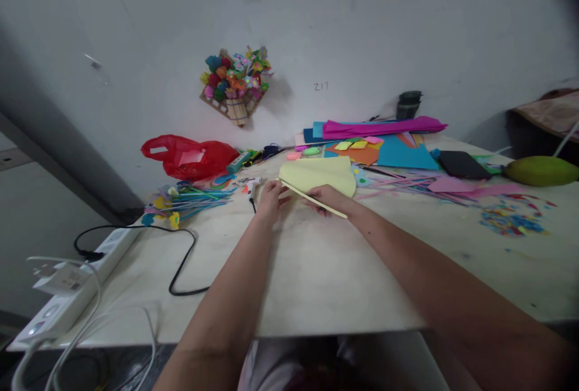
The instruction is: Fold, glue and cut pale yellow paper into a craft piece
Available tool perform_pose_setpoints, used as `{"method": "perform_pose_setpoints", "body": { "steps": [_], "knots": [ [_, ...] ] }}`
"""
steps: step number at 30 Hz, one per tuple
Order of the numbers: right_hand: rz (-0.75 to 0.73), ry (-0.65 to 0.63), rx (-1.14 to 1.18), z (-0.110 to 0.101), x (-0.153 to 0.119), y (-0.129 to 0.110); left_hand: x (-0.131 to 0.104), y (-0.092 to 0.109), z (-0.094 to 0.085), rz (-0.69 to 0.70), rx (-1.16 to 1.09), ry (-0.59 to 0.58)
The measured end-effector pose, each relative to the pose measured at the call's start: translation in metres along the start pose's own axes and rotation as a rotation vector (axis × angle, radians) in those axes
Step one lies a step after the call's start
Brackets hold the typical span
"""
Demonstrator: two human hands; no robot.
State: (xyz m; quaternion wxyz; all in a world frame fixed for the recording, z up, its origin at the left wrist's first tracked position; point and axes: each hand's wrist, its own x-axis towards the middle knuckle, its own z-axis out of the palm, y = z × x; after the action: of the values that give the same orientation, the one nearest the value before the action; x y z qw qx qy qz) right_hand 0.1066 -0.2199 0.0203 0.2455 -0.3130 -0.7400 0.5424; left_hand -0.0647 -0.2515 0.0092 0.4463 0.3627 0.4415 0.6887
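A thin pale-yellow stick (pixel 333 210) slants between my two hands, its right end lying across my right wrist. My left hand (pixel 270 199) is closed on the stick near its upper left end. Fingers of my right hand (pixel 324 197) are curled around its middle, partly hidden behind it. Just beyond my hands a pale-yellow sheet (pixel 322 171) with a curved edge lies on the table. A white glue gun (pixel 251 186) rests to the left of my left hand.
Stemmed craft flowers (pixel 181 203), a red plastic bag (pixel 190 158) and a power strip (pixel 108 258) with a black cable are at left. Coloured sheets (pixel 404 152), a black flat object (pixel 464 165) and small scraps (pixel 513 219) lie right. A flower decoration (pixel 237 83) hangs on the wall.
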Motion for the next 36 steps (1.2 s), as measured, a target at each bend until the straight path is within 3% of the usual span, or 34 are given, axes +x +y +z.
{"method": "perform_pose_setpoints", "body": {
  "steps": [10, 18, 36],
  "knots": [
    [-0.003, -0.005, 0.013, 0.002, 0.000, 0.001, 0.004, 0.000, 0.000, 0.003, -0.017, 0.055],
    [0.036, -0.102, 0.133, -0.003, 0.000, 0.004, 0.002, 0.002, -0.002, 0.006, -0.021, -0.023],
    [0.032, -0.124, 0.190, -0.004, 0.003, 0.011, 0.002, 0.000, 0.000, 0.022, 0.029, -0.051]
  ]
}}
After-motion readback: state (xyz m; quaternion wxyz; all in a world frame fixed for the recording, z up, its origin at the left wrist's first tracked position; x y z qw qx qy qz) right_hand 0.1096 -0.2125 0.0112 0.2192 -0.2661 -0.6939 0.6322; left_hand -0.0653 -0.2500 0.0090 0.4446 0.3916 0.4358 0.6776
